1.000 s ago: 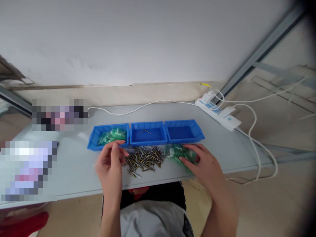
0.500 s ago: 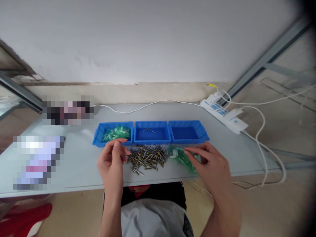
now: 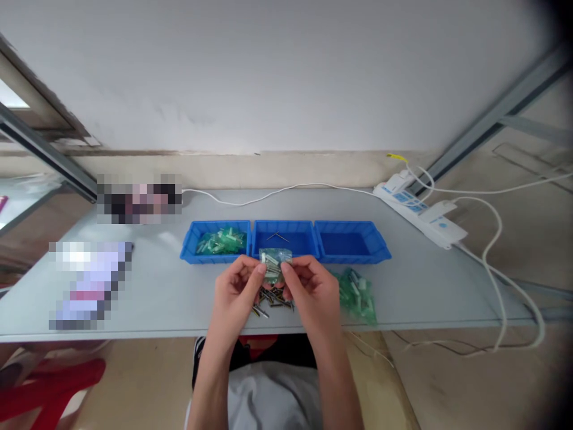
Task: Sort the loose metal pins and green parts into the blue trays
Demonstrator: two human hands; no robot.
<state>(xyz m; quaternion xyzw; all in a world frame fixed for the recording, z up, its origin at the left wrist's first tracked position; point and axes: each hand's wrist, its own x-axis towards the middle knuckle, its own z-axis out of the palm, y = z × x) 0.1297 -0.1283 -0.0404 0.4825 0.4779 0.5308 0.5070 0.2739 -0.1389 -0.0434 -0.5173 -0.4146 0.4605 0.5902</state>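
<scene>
My left hand (image 3: 235, 292) and my right hand (image 3: 311, 292) meet above the table's front, both pinching a small clear green packet (image 3: 274, 263) held between their fingertips. Under them lies a pile of metal pins (image 3: 271, 298), partly hidden by my hands. A heap of green packets (image 3: 358, 292) lies just right of my right hand. Behind stand three blue trays: the left tray (image 3: 190, 249) holds green packets, the middle tray (image 3: 259, 236) holds two pins, the right tray (image 3: 380, 251) looks bare.
A white power strip (image 3: 421, 209) with white cables lies at the table's back right. A white cable (image 3: 268, 192) runs along the back edge. Blurred items sit at the left of the grey table (image 3: 156, 298). A red stool (image 3: 54, 388) stands below left.
My right hand left the green heap and moved left; my left hand moved right. Both now hold one green packet together over the pins. The camera view shifted slightly.
</scene>
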